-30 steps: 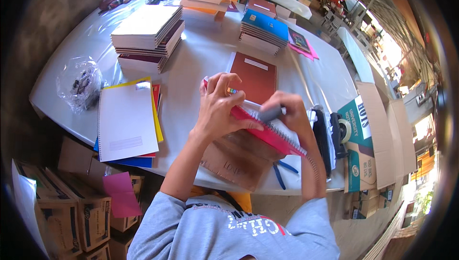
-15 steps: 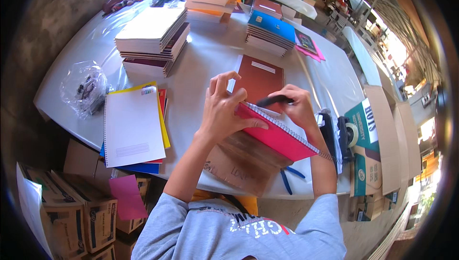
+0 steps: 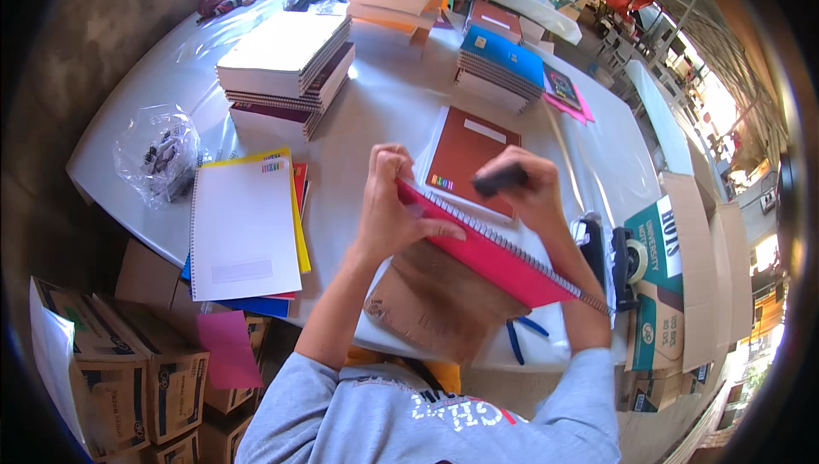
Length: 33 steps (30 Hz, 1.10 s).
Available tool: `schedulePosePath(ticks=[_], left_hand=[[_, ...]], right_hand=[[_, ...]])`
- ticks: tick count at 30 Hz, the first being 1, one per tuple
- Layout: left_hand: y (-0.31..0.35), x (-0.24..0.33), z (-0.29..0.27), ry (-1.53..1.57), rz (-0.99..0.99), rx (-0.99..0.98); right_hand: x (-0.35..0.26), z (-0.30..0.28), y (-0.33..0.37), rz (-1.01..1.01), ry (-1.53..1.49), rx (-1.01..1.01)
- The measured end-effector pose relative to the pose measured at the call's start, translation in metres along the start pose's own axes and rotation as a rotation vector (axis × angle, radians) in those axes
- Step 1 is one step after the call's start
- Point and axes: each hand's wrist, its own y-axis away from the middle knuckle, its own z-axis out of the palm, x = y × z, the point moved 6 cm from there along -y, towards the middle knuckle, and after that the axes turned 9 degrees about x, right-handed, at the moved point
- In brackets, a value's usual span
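Note:
My left hand (image 3: 384,212) grips the upper left end of a pink spiral notebook (image 3: 490,265), thumb on its cover and fingers behind. The notebook stands tilted, spine up, with a wire coil (image 3: 512,246) along the spine; the coil's end sticks out past the notebook by my right forearm. My right hand (image 3: 536,187) is closed around a black elongated object (image 3: 500,181) just above the spine; its exact kind is unclear. Under the notebook lies a piece of brown cardboard (image 3: 426,306). Behind it rests a brown notebook (image 3: 465,147). Blue-handled pliers (image 3: 516,340) lie at the table's near edge.
White, yellow and other notebooks (image 3: 243,234) lie at left, beside a clear plastic bag (image 3: 158,157). Stacks of notebooks (image 3: 286,59) and blue notebooks (image 3: 499,63) stand farther back. A tape dispenser (image 3: 630,263) and open carton (image 3: 661,293) are at right; boxes (image 3: 175,379) stand lower left.
The black object in my right hand has shifted slightly and turned more toward the camera. Both hands and the pink notebook stay close together; the whole view has shifted a little.

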Motion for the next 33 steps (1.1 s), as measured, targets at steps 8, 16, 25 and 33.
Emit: schedulePosePath(ticks=[8,16,25,33], left_hand=[[0.009,-0.017,-0.004,0.102,-0.156,-0.034],[0.007,-0.008,-0.004,0.02,-0.102,-0.118],[0.01,-0.013,0.002,0.254,-0.2,0.074],[-0.071,0.063,-0.01,0.542,-0.019,0.35]], right_hand=[[-0.013,0.028,-0.004,-0.09,-0.112,-0.007],[-0.014,0.046,-0.005,-0.143,-0.231,-0.117],[0.141,-0.058,0.082,0.259,1.288,-0.151],[0.072,-0.056,0.074,0.535,0.107,-0.265]])
